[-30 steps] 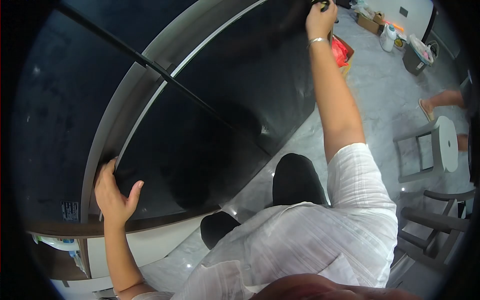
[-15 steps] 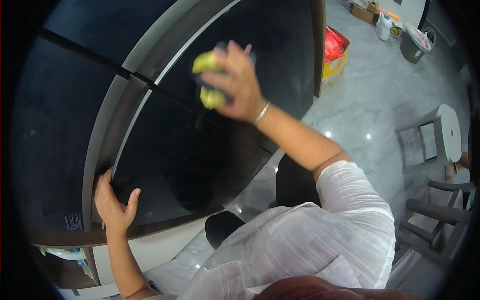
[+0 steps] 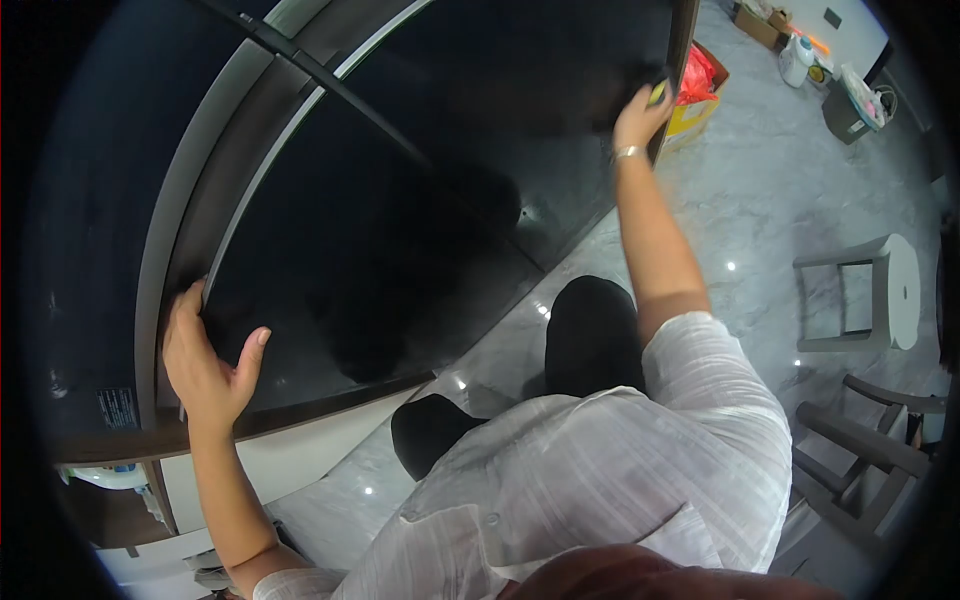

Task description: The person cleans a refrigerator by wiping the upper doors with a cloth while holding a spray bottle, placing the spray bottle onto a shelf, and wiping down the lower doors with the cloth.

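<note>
A large black glossy refrigerator door [image 3: 300, 270] fills the left and middle of the view. Along its silver edge, low on the left, my left hand [image 3: 205, 365] has its fingers in the handle recess and its thumb apart over the front, gripping the door's edge. At the far right end, my right hand [image 3: 640, 122] is closed around a yellow-and-dark cloth [image 3: 656, 94] against the door's border. Only a small yellow part of the cloth shows; whether it is a cloth or a sponge is hard to make out.
A second dark door [image 3: 85, 240] lies left of the grey handle recess. Beyond the right hand stands a yellow box [image 3: 690, 122] with a red bag [image 3: 697, 78]. On the marbled floor are a white bottle [image 3: 796, 62], a grey bin [image 3: 850, 112] and a pale stool [image 3: 893, 293].
My right hand has swung with the cloth from the middle of the door out to its far right border. My left hand keeps its place on the edge while the view shifts slightly.
</note>
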`<control>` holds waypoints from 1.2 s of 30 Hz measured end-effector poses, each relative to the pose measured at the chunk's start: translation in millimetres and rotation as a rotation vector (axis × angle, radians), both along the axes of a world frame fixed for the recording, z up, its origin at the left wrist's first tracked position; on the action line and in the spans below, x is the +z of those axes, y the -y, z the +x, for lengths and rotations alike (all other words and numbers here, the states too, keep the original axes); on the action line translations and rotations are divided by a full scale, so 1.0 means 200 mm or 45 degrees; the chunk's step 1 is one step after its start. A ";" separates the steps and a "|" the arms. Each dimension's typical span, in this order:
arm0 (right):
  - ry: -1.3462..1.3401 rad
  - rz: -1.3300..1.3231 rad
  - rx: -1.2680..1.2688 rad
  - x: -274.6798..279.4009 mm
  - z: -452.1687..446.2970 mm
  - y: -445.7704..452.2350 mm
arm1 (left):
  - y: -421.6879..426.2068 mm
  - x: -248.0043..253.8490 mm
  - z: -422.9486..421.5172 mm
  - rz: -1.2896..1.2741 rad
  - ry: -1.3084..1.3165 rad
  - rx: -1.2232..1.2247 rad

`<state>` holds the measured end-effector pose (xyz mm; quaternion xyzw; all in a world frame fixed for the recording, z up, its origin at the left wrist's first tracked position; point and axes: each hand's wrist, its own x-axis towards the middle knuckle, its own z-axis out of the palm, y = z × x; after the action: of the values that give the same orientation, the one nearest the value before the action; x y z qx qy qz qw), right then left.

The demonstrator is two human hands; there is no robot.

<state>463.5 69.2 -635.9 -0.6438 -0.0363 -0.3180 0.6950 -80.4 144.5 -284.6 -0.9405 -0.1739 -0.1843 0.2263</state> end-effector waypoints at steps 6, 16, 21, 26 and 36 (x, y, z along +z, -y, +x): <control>-0.935 0.468 0.338 -0.48 -0.63 -0.05 | 0.03 0.01 -0.01 -0.187 0.013 0.109; 0.209 0.238 0.302 1.01 0.02 0.00 | 0.02 0.01 0.00 -0.144 0.022 0.021; 0.969 -0.120 0.204 1.31 -0.94 -0.08 | 0.01 0.01 -0.01 -0.113 0.031 -0.043; 0.974 -0.224 0.544 0.71 -1.45 -0.12 | -0.01 0.02 -0.02 -0.169 0.074 -0.171; 0.189 -0.486 0.997 -0.07 -1.54 0.25 | 0.11 0.08 -0.09 -0.198 0.098 -0.118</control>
<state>155.1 19.9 -650.3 -0.6739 -0.3853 -0.0637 0.6272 -99.0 123.1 -269.1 -0.9545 -0.1527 -0.2165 0.1369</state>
